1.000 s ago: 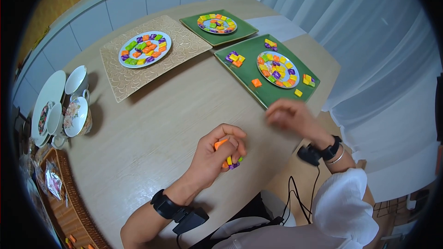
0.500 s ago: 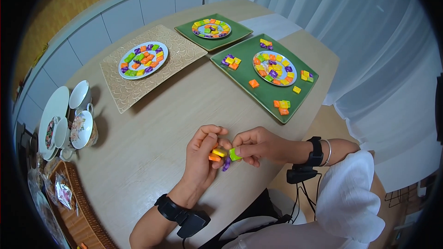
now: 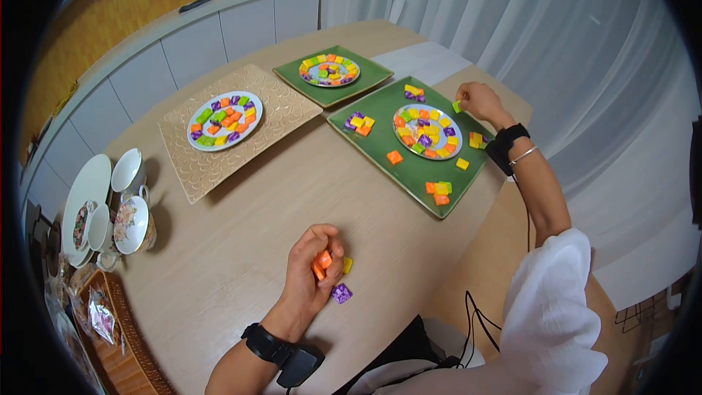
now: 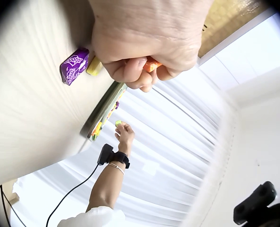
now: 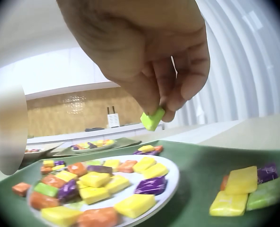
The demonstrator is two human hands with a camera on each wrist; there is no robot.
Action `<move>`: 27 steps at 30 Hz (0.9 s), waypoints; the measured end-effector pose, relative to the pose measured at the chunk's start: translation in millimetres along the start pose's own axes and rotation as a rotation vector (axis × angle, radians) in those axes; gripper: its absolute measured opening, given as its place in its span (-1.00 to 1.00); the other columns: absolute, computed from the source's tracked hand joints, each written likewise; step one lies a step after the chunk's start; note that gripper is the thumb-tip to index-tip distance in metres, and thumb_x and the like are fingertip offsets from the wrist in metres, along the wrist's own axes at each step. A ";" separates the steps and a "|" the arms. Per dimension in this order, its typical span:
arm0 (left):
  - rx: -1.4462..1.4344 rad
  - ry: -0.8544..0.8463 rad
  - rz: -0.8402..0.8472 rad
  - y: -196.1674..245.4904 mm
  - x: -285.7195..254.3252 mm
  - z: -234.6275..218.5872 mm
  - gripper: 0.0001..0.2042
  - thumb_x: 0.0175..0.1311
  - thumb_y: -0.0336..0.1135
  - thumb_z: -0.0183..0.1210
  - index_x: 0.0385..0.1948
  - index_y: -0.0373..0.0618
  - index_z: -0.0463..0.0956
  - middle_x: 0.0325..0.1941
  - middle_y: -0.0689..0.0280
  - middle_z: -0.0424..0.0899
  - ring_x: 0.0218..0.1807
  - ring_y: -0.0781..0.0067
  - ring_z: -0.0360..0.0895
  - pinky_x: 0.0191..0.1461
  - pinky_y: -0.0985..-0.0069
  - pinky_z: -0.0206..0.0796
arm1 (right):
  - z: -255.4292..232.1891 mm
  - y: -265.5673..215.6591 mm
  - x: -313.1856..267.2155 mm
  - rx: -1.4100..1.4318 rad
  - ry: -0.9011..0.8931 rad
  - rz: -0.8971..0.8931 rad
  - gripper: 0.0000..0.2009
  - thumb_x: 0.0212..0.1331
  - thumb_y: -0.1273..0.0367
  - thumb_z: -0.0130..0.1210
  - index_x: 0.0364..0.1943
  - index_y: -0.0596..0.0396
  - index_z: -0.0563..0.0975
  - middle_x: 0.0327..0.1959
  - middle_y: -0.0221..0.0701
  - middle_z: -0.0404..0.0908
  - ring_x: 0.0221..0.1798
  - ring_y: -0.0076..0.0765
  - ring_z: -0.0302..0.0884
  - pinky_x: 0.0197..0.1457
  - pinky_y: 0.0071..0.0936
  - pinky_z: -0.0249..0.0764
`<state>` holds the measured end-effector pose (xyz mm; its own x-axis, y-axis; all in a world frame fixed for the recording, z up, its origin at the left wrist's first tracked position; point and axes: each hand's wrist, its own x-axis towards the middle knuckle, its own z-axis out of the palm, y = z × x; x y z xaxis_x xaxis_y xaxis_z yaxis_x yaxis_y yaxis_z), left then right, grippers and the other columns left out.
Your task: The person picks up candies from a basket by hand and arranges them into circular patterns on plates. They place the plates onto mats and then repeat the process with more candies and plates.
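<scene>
My right hand [image 3: 482, 104] pinches a green wrapped candy [image 5: 152, 119] between thumb and fingertips, above the far right part of the large green square plate [image 3: 409, 175]. Below it, a white round plate [image 5: 174, 177] on the green one bears a ring of colourful candies with more in the middle. Small candy clusters lie around that round plate, one a yellow, purple and green pile [image 5: 241, 184]. Low over the near table, my left hand [image 3: 311, 274] curls round orange candies [image 3: 323, 259]. Beside its fingers are a yellow candy [image 3: 347, 265] and a purple candy [image 4: 74, 66] on the table.
A beige patterned square plate [image 3: 197, 183] and a smaller green plate [image 3: 373, 73] carry further round plates of candies. Floral teacups [image 3: 134, 224] and a white oval platter [image 3: 77, 197] stand at left, near a wicker basket [image 3: 121, 307]. Curtains hang behind the table.
My right hand took the green candy from beside my left hand and moved it up and right, over the plate's far side. Yellow and purple candies now show outside my left hand's grip.
</scene>
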<state>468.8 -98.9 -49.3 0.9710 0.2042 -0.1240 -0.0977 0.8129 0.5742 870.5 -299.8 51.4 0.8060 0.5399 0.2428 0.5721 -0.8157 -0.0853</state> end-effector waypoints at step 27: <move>0.046 0.160 0.160 26.2 3.6 -10.3 -0.85 0.35 -0.26 -0.05 -0.18 -0.03 0.44 -0.51 0.41 0.42 -0.70 0.68 0.12 -0.71 0.73 -0.12 | -11.6 -195.5 -142.9 0.462 -0.248 -1.137 -0.85 0.10 0.41 0.10 -0.23 0.05 0.54 -0.32 -0.32 0.56 -0.24 -0.19 0.56 -0.25 -0.30 0.51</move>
<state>467.5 -71.3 -43.1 0.8966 0.4157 -0.1530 -0.2344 0.7384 0.6323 641.7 -219.9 44.6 -0.2002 0.9553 0.2176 0.9214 0.2591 -0.2896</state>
